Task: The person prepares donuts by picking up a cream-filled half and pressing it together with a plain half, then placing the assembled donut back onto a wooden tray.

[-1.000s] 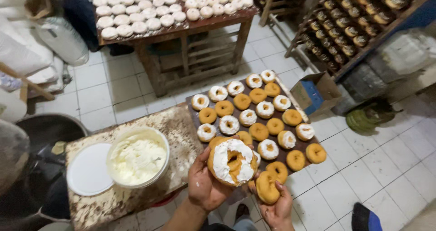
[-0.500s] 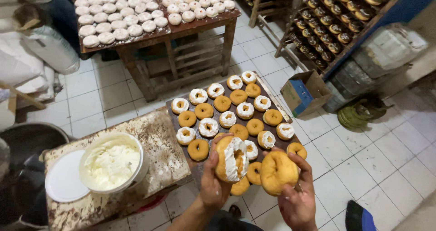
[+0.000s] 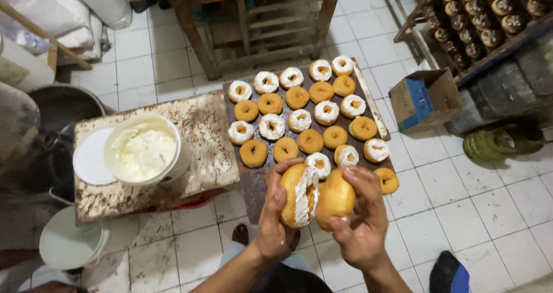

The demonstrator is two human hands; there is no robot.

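My left hand [image 3: 271, 218] holds a golden doughnut with white cream on its face [image 3: 298, 194], turned on edge. My right hand [image 3: 362, 221] holds a plain golden doughnut [image 3: 337, 197] pressed close against the creamed one. Both are over the near end of a dark baking tray [image 3: 252, 184] that carries several doughnuts, some plain [image 3: 310, 141], some topped with cream [image 3: 271, 126]. A white tub of cream [image 3: 145, 150] stands on a stained board [image 3: 207, 137] left of the tray.
A white lid [image 3: 91, 156] lies beside the tub, and another white bucket [image 3: 69, 246] sits on the floor below. A wooden table [image 3: 253, 22] stands behind, a cardboard box [image 3: 425, 99] and a rack of dark doughnuts [image 3: 484, 16] to the right. White tiled floor surrounds everything.
My right hand lifted the plain doughnut up beside the creamed one, which my left hand has tilted on edge. The view has dropped closer to the tray.
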